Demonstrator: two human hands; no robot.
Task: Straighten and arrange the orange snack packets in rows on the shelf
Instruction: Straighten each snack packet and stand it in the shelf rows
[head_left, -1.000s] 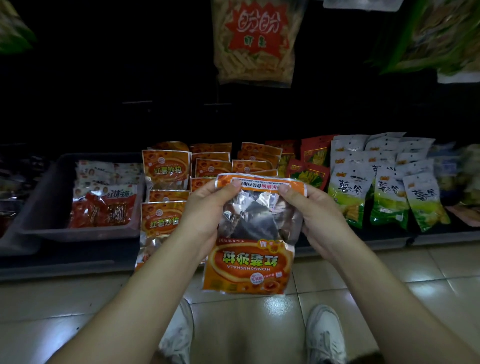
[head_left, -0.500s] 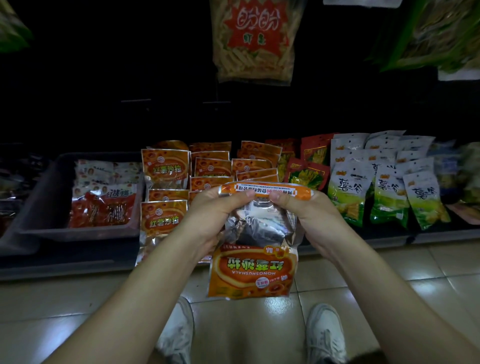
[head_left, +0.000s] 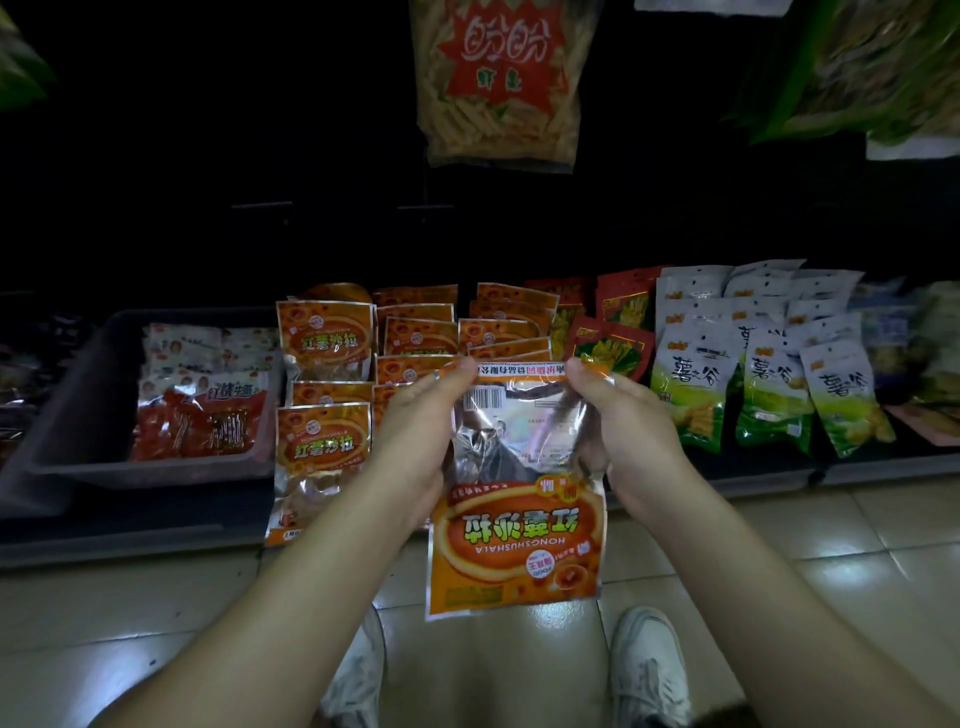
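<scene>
I hold one orange snack packet (head_left: 517, 540) upside down in front of the low shelf, its clear middle and orange label facing me. My left hand (head_left: 415, 441) pinches its top strip on the left, and my right hand (head_left: 626, 431) pinches the same strip on the right. Behind it, several orange packets (head_left: 324, 343) lie in overlapping rows on the dark shelf (head_left: 130, 530). One of them (head_left: 322, 457) hangs over the shelf's front edge.
A grey tray (head_left: 67, 415) with red-and-white packets sits to the left. Red packets (head_left: 610, 348) and green-and-white packets (head_left: 769, 395) fill the shelf to the right. A large snack bag (head_left: 501, 78) hangs overhead. My white shoes (head_left: 649, 670) stand on the tiled floor.
The packet hangs a little lower and straighter than half a second ago, and my thumbs sit slightly further apart on its top strip. Both hands keep their hold.
</scene>
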